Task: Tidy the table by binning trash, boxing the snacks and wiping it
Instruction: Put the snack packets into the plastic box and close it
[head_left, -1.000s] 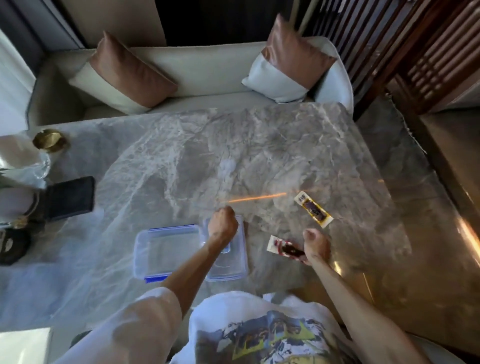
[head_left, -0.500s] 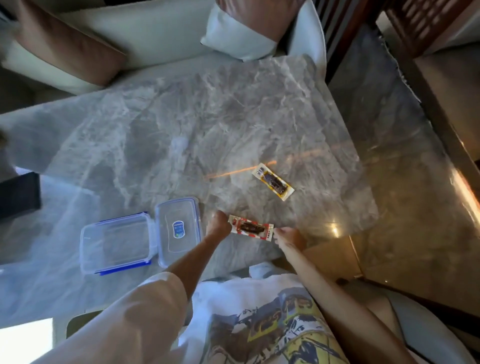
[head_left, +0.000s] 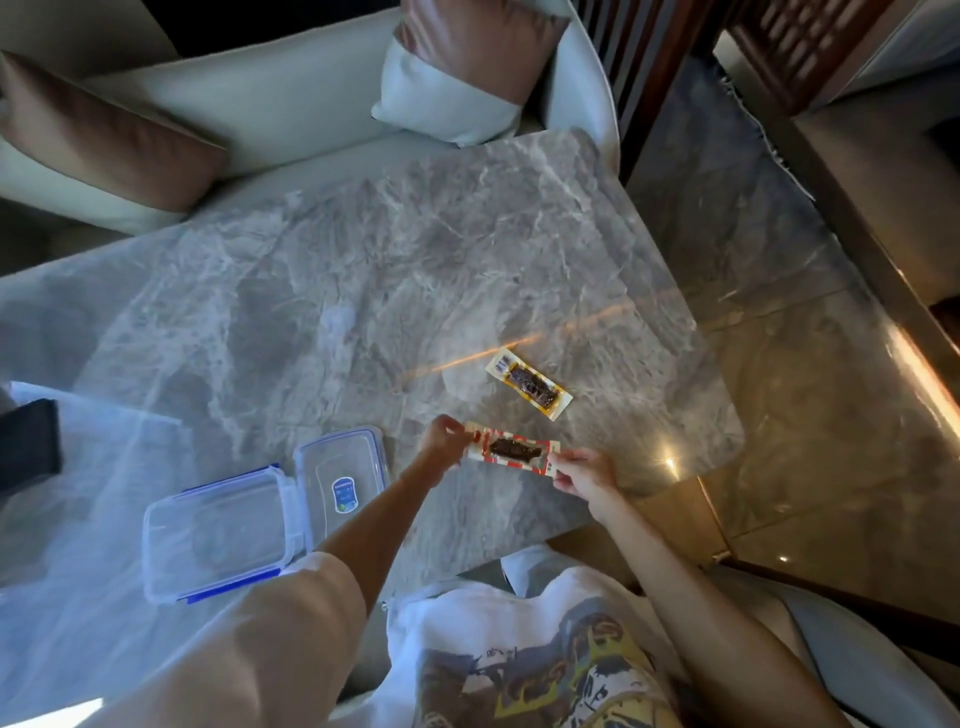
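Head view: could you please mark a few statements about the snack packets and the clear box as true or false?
1. The left hand and right hand pinch opposite ends of the red-and-white packet. True.
2. The yellow packet lies inside the clear box. False: it lies on the marble table, beyond the hands.
3. The lid is clipped onto the box. False: it lies open beside the box.
4. No packet is in the box. True.

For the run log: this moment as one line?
left hand: pinches red-striped packet | right hand: pinches its other end | yellow packet: on table | box: open, lid beside it
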